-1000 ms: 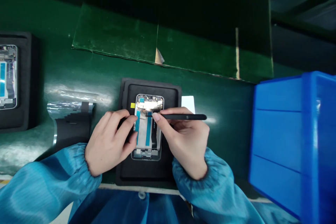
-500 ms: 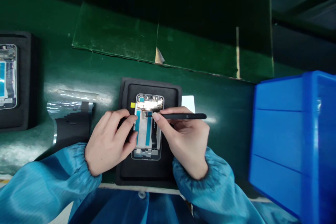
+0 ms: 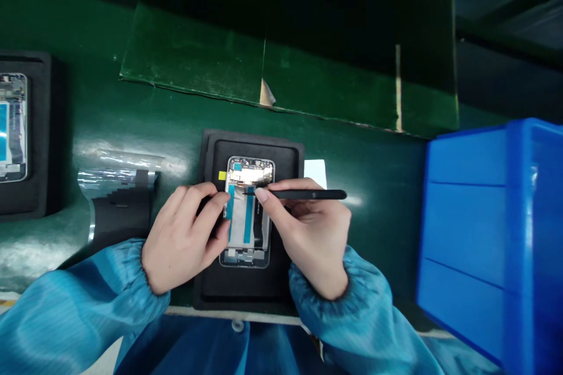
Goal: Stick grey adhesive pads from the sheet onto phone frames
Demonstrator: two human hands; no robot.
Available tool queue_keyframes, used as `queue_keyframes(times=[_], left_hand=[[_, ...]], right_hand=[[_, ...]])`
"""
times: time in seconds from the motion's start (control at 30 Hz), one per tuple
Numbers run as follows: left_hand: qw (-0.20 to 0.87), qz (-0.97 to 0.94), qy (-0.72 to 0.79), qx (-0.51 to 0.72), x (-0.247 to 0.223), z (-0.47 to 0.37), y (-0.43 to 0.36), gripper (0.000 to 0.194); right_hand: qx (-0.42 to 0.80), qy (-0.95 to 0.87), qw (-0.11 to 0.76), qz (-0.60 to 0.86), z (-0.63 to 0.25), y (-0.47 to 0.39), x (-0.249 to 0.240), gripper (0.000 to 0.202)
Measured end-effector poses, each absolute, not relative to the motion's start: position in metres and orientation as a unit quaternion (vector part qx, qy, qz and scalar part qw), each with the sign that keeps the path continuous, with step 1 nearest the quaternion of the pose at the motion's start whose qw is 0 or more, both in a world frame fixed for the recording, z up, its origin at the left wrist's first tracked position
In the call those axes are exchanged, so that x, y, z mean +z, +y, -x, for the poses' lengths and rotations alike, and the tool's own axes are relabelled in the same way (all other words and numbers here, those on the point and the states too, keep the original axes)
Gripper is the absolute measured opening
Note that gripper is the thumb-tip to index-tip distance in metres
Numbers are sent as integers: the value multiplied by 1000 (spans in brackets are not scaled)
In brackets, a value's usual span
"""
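On the black foam-like tray [image 3: 246, 293], the opened silver-rimmed phone [image 3: 238, 222] lies as it did a second ago; my left hand [image 3: 185, 237], thumb and fingers apart, touches its left edge, while my right hand [image 3: 310, 228] pinches the slim black tool [image 3: 319, 194], its tip barely moved, so work apparently stays there.

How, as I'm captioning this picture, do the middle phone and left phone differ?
The middle phone shows two long blue strips; the left phone, one in view. The picture's edge cuts the left phone, not the middle phone. Both hands are at the middle phone, neither at the left phone. Both phones lie open on black trays.
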State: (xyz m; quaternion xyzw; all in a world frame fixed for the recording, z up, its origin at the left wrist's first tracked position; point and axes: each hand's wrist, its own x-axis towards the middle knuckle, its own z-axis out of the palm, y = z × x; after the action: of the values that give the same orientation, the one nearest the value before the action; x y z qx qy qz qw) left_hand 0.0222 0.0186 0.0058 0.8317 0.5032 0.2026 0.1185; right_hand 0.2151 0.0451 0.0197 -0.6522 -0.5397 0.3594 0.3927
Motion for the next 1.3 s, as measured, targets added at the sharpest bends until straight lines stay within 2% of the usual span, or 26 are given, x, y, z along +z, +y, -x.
queue_keyframes(times=[1.3], left_hand=[[108,-839,497,194,7,-22,20,32]], right_hand=[[335,-555,370,665,-216,44,19,11]])
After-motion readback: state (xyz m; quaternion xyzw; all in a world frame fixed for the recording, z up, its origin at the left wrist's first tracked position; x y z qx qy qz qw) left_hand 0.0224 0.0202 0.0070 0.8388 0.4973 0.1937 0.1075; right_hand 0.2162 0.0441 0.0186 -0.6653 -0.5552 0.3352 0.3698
